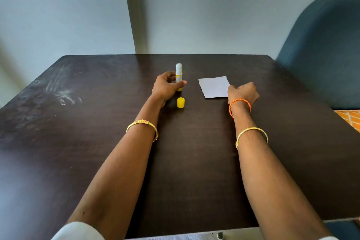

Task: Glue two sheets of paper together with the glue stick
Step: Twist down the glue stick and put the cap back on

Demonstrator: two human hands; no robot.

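Dark wood-grain counter point(194, 161) takes up most of the view, with pale smudgy scuff marks point(62, 91) on its far left part. Behind it is a plain grey-blue wall point(58, 6) with a vertical corner edge, and a teal chair back point(327, 45) sits at the far right.

No real containers here except the glue stick point(178, 76) itself: it stands upright on the counter around the middle, uncapped, white glue showing at the top, with a white and yellow body. Its yellow cap point(180, 102) stands on the counter just on the near side of it, apart from the stick.

Both forearms reach out from the near edge. The left hand point(167, 85) has its thumb and fingers curled round the lower half of the glue stick, holding it upright. The right hand point(242, 92) rests at the right edge of the white paper point(214, 86), which lies flat to the right of the glue stick. Its fingers are curled in at the paper's edge and seem to pinch it, though the actual contact is hidden. I can only make out one sheet.

Gold bangle point(143, 127) on the left arm, another gold bangle point(252, 135) on the right, plus an orange braided band point(240, 106) at the right wrist.
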